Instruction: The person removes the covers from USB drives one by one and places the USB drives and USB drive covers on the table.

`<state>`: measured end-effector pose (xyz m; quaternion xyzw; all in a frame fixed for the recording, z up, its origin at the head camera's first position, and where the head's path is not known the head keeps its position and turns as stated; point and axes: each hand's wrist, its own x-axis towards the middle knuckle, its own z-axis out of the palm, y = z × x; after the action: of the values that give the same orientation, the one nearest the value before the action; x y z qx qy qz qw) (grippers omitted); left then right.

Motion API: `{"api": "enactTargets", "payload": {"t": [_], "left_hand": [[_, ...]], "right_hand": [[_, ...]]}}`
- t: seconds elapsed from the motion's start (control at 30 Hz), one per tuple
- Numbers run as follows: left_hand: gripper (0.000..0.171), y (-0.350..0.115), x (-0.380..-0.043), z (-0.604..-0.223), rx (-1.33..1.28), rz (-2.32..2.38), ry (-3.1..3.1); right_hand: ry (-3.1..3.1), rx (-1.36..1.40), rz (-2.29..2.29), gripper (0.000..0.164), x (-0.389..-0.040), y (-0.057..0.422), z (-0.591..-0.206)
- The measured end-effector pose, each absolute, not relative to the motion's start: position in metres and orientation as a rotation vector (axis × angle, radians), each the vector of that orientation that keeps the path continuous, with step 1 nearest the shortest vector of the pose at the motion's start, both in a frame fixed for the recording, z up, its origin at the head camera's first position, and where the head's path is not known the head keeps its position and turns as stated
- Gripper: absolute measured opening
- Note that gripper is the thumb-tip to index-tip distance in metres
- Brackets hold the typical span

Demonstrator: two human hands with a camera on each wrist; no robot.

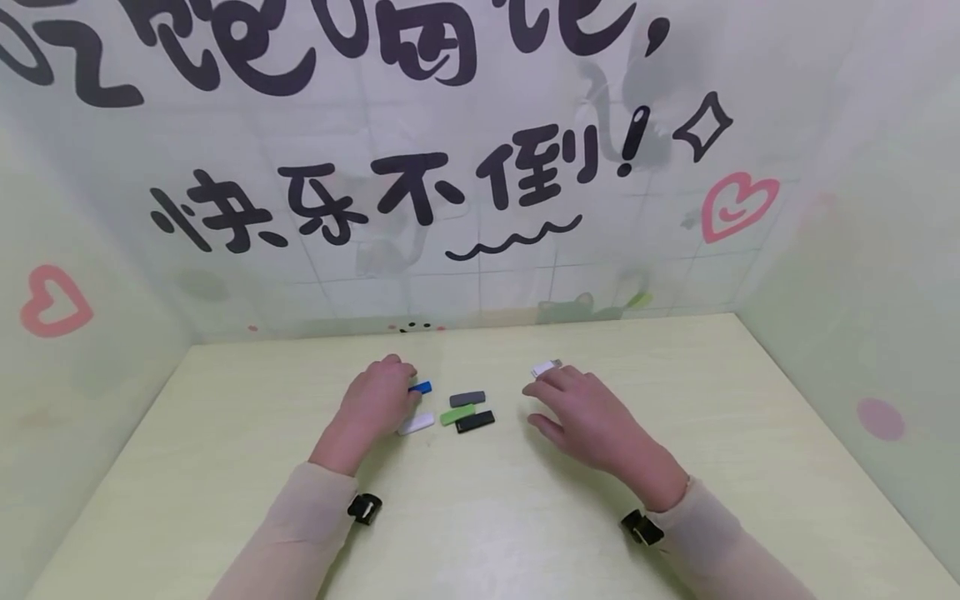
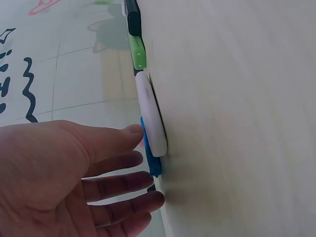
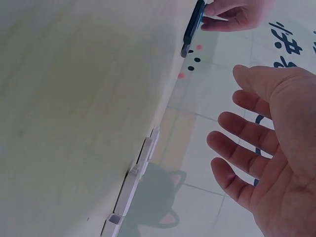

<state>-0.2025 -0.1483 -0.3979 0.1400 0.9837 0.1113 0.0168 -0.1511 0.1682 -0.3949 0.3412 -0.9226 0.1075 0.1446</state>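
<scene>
My left hand (image 1: 375,400) reaches over the left side of a small group of USB sticks, its fingers loosely bent. Its fingertips are right by a blue USB stick (image 1: 424,387), partly hidden under the hand, and a white one (image 1: 417,423) lies just in front. In the left wrist view, nothing is gripped between thumb and fingers. My right hand (image 1: 588,421) hovers with spread, relaxed fingers beside a white USB stick (image 1: 543,367) with a metal plug. The right wrist view shows several white sticks (image 3: 127,190) in a row on the table near this hand.
Between the hands lie a grey USB stick (image 1: 467,399), a green one (image 1: 457,414) and a black one (image 1: 476,422), close together. The pale wooden table (image 1: 480,517) is bounded by a printed back wall (image 1: 480,287) and side walls.
</scene>
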Motion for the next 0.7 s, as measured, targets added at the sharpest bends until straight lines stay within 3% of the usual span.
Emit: {"api": "enactTargets", "payload": {"t": [0.7], "left_hand": [[0.008,-0.1489,-0.2046,-0.3991,0.372,0.409,2.986]], "right_hand": [[-2.661,1.001,0.315,0.031,-0.148,0.1662,-0.3938]]}}
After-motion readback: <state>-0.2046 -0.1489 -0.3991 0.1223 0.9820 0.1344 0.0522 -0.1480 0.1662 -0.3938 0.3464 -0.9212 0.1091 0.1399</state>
